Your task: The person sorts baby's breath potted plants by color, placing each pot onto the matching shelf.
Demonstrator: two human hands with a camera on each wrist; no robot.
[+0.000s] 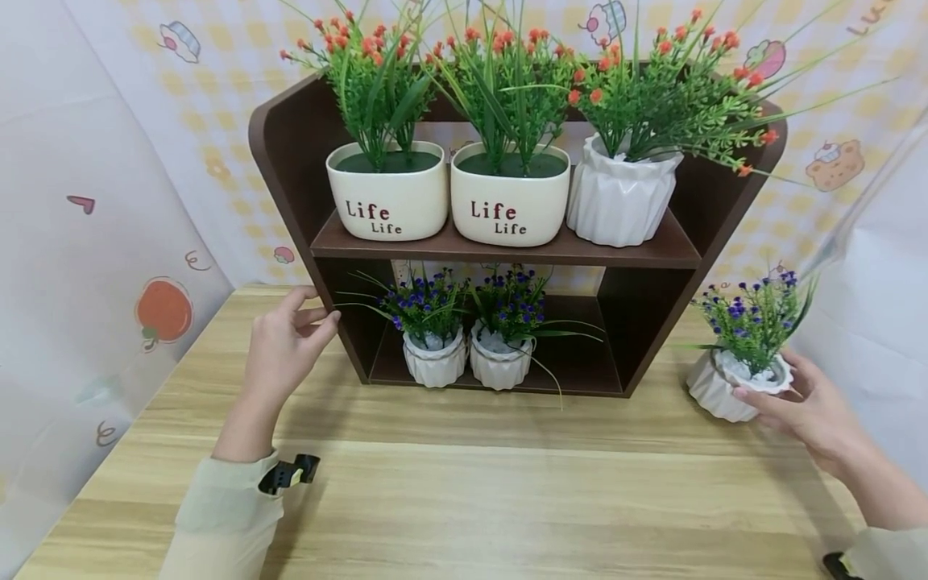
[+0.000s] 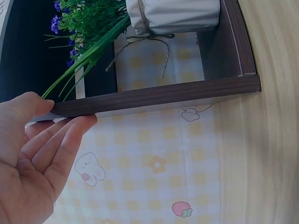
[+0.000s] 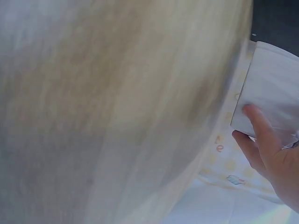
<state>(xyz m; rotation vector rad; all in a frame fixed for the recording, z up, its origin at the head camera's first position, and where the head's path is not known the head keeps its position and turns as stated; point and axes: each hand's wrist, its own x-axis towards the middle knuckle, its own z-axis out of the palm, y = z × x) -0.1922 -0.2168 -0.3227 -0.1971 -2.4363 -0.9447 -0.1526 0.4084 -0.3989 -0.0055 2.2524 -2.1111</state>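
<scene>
At the left side of a dark brown two-tier shelf [image 1: 507, 254], my left hand [image 1: 286, 342] pinches the side panel. In the left wrist view the thumb lies on one face of that panel [image 2: 154, 95] and the fingers on the other. To the right of the shelf, my right hand [image 1: 819, 415] grips a white fluted flowerpot [image 1: 714, 387] with purple flowers, thumb at its front. The pot leans a little; whether it touches the table cannot be told. The right wrist view shows thumb and fingers against the pot's white wall [image 3: 271, 88].
Two small white pots [image 1: 433, 364] of purple flowers stand on the lower tier, left of its middle. Above them are two cream "Life" planters [image 1: 387, 193] and a white fluted pot [image 1: 622, 201], all with orange flowers. The wooden table [image 1: 507, 499] extends in front; patterned cloth hangs behind.
</scene>
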